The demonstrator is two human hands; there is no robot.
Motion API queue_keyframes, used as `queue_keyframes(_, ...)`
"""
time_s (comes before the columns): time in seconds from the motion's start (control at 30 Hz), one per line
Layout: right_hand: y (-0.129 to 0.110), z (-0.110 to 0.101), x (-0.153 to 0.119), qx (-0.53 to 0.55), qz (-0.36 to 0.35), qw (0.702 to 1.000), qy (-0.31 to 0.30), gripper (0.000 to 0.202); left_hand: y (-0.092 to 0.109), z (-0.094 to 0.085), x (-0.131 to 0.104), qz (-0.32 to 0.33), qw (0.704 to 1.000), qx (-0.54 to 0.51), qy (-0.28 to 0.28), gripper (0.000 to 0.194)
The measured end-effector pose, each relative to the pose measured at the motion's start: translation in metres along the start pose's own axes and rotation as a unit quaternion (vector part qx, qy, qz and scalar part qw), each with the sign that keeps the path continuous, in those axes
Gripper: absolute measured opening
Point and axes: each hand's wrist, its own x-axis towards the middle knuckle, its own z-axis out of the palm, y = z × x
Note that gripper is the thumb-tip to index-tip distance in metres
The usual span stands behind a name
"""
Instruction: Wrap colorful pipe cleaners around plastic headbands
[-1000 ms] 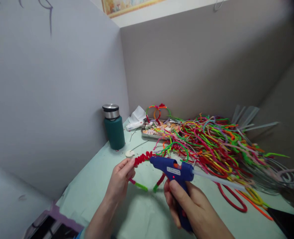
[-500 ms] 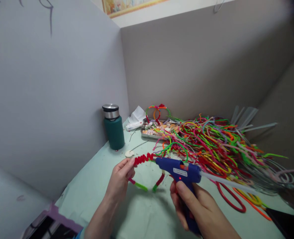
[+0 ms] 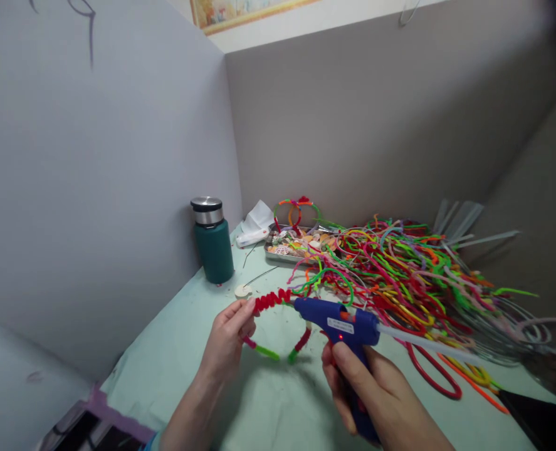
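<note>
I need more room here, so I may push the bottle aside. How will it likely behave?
The bottle may tip if pushed high up, as it stands upright and is taller than wide. Its round body would probably roll once down. Its weight is hard to guess, since the opaque wall hides any contents.

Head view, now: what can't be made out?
All in the head view:
Label on the glue gun: print too small.
Red coil: one end hidden by the left hand.
Black object: cut off by the right edge.
Framed picture: cut off by the top edge.
</note>
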Motion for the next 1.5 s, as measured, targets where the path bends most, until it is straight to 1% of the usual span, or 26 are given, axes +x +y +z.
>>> queue_keyframes(0.13, 0.004, -0.005, 0.001, -0.006, 0.003, 1.0, 0.008, 0.049, 0.001, -0.001, 0.0, -0.001, 1.0, -0.007, 0.004, 0.029)
queue_keyframes(0.27, 0.004, -0.005, 0.001, -0.007, 0.004, 1.0, 0.014, 0.049, 0.0, 0.0, 0.0, 0.0, 1.0, -0.006, 0.009, 0.029)
queue_keyframes(0.4, -0.001, -0.001, 0.001, -0.013, -0.009, 1.0, -0.015, 0.048, -0.002, 0.003, -0.001, -0.004, 1.0, -0.005, 0.004, 0.029)
queue_keyframes(0.5, -0.003, 0.0, 0.002, -0.018, -0.011, 1.0, -0.023, 0.049, -0.001, 0.004, -0.001, -0.002, 1.0, -0.002, 0.0, 0.029)
queue_keyframes(0.73, 0.001, -0.005, -0.001, -0.016, 0.0, 1.0, 0.007, 0.049, -0.001, 0.002, -0.001, 0.001, 1.0, -0.011, 0.014, 0.029)
queue_keyframes(0.93, -0.001, -0.002, 0.001, -0.023, -0.008, 1.0, -0.02, 0.049, -0.001, 0.005, -0.001, -0.004, 1.0, -0.002, 0.009, 0.029)
queue_keyframes(1.13, 0.0, -0.005, 0.001, -0.013, -0.004, 1.0, 0.013, 0.049, 0.001, 0.004, -0.001, 0.0, 1.0, -0.002, 0.024, 0.03)
queue_keyframes(1.3, -0.003, -0.003, 0.003, -0.019, -0.007, 1.0, -0.012, 0.049, -0.001, 0.007, -0.001, -0.004, 1.0, 0.003, 0.013, 0.03)
queue_keyframes(1.5, -0.006, -0.005, 0.003, -0.035, -0.009, 0.999, -0.007, 0.048, -0.001, 0.007, 0.0, -0.004, 1.0, -0.002, 0.007, 0.03)
